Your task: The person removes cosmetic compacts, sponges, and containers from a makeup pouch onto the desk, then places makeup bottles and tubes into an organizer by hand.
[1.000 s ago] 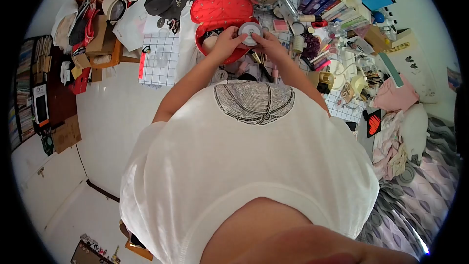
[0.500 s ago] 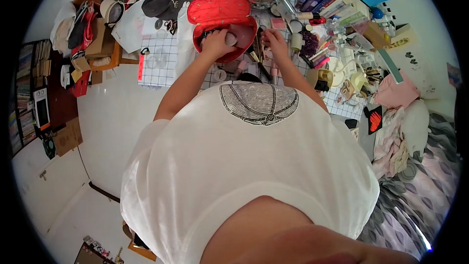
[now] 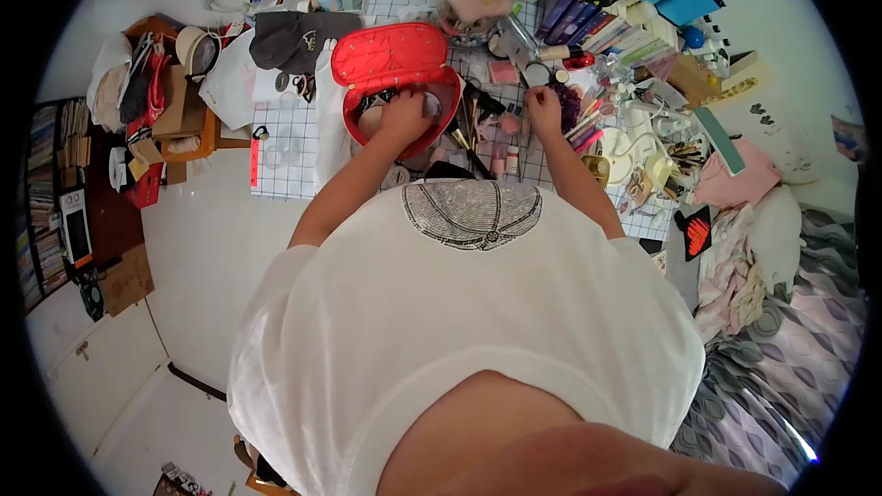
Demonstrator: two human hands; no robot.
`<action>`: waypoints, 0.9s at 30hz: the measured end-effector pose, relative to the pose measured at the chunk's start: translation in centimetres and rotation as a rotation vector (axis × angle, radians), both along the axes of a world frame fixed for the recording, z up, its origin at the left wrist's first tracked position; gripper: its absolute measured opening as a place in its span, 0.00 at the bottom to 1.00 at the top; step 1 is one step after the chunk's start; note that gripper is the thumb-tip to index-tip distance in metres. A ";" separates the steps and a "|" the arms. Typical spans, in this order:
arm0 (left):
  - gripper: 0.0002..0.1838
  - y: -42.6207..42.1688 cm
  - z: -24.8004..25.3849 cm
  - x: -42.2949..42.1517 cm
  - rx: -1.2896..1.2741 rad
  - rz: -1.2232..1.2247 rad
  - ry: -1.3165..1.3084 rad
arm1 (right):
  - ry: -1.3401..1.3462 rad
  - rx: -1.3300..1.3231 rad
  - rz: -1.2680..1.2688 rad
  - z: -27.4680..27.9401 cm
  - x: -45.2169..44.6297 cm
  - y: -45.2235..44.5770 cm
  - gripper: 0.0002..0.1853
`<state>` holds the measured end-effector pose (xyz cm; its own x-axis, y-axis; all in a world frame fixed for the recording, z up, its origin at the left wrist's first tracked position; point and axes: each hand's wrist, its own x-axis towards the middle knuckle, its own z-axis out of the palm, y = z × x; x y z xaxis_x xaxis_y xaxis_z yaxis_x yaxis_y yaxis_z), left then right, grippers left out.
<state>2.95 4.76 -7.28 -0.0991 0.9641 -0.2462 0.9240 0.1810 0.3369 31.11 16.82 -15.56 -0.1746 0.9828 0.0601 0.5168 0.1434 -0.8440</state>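
A red zippered case (image 3: 446, 129) stands on the table with its lid (image 3: 390, 53) folded back. My left hand (image 3: 404, 119) reaches inside, fingers bent down among the contents; what they touch is partly hidden. A round beige item (image 3: 370, 119) lies in the case left of that hand, and a pale round edge shows by its fingers. My right hand (image 3: 544, 110) is over the table right of the case, fingers curled together; anything in them is too small to make out. Makeup brushes (image 3: 470, 149) and a pink compact (image 3: 503, 72) lie between the case and this hand.
A dark cap (image 3: 299, 41) lies left of the case. Several books (image 3: 588, 23) stand at the back right. Pens (image 3: 588, 133), a purple scrunchie (image 3: 568, 108) and many small cosmetics crowd the right side. A white cloth (image 3: 329, 147) hangs over the table's front edge.
My right hand has moved right, away from the case, and its fingers are more tightly curled. My left hand has shifted slightly right inside the case. The whole view has shifted a little.
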 end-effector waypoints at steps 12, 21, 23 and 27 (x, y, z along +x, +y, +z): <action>0.15 0.0 4.3 -1.0 0.077 0.063 -0.330 | -0.621 -0.089 0.111 2.5 0.7 6.4 0.31; 0.15 -0.2 3.1 -1.4 0.120 0.059 -0.411 | -0.787 -0.316 0.068 3.8 -2.0 4.0 0.43; 0.15 -0.4 3.9 -1.2 0.098 0.050 -0.365 | -0.812 -0.284 0.049 4.0 -2.4 3.9 0.41; 0.14 -1.0 4.2 -1.1 0.082 0.075 -0.395 | -0.686 -0.401 -0.005 1.8 -2.0 5.8 0.39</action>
